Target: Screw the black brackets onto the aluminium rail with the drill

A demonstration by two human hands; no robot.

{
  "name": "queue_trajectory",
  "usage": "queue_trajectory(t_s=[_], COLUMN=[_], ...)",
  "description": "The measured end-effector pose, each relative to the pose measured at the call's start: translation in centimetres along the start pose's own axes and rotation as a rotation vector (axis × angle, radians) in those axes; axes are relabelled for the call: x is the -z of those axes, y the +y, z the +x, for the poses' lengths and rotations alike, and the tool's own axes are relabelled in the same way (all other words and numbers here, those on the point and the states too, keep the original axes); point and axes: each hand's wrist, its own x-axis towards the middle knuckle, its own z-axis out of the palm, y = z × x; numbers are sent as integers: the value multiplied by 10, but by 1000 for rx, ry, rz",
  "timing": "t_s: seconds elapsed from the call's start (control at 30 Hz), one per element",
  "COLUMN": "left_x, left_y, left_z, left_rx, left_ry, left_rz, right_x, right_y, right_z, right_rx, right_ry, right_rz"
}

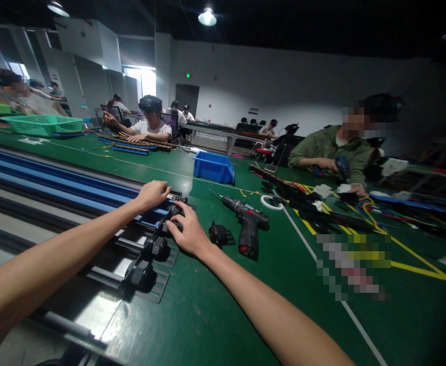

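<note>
Long black and blue rails lie side by side on the left, their ends fitted with black knob-like end pieces on slotted flat plates. Over the far rail ends, my left hand is closed with its fingers curled down; what they hold is hidden. My right hand has its thumb and fingers around a black end fitting at the end of a blue rail, just nearer than the left hand. A loose black end fitting with a slotted plate lies right of my right hand.
A black cordless drill with a long bit lies on the green table. Behind it are a blue bin and a white ring. A co-worker holds another drill near cable bundles. A green basket stands far left.
</note>
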Motion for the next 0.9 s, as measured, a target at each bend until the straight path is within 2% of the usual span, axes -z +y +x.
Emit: queue_trajectory(t_s=[0.13,0.33,0.47,0.9], left_x=[-3,-14,-18,-16], left_y=[-2,-8,-8,-5], left_z=[0,5,7,5], left_rx=[-9,-92,-92,-57], left_ry=[-32,-193,-208,-196], left_rz=[-31,-155,-181,-203], right_x=[-4,-5,-4,-1], right_y=[3,2,0,-2], right_z=[0,1,1,3], right_rx=[78,88,88,123], right_ry=[-69,-121,-139,-188], right_rz=[-53,-113,-161,-265])
